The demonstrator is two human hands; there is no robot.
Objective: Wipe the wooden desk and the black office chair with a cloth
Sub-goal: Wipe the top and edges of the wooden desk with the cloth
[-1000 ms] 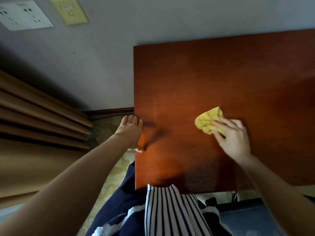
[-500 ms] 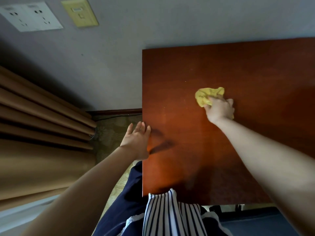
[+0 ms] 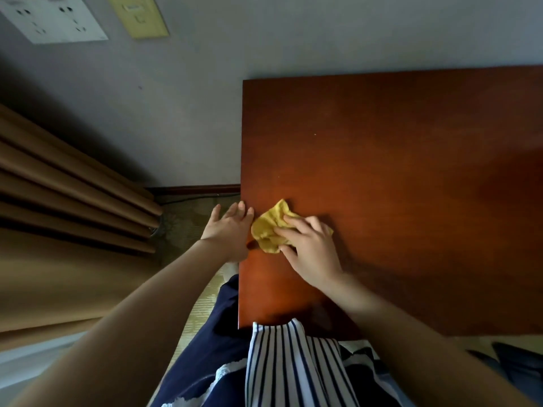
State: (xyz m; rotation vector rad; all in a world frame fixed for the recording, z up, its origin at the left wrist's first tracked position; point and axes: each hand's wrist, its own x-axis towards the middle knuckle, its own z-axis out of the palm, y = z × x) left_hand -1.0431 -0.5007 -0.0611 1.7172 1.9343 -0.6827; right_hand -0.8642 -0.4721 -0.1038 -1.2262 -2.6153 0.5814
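Note:
The reddish-brown wooden desk [image 3: 411, 177] fills the right half of the view, its left edge running down the middle. A crumpled yellow cloth [image 3: 269, 229] lies on the desk close to that left edge. My right hand [image 3: 308, 249] presses down on the cloth, fingers spread over it and slightly bent. My left hand [image 3: 230, 230] rests with straight fingers against the desk's left edge, right beside the cloth. A dark corner at the bottom right [image 3: 517, 365] may be the black chair; I cannot tell.
A grey wall [image 3: 191, 98] stands behind the desk, with a white socket plate [image 3: 55, 19] and a yellowish switch plate [image 3: 138, 16]. Brown curtains [image 3: 58, 201] hang at the left. A cable lies on the floor by the skirting. My striped top and dark skirt sit at the desk's near edge.
My right hand has dragged the cloth from the middle of the desk back and leftward to the left edge, beside my left hand. The left hand has stayed at the edge.

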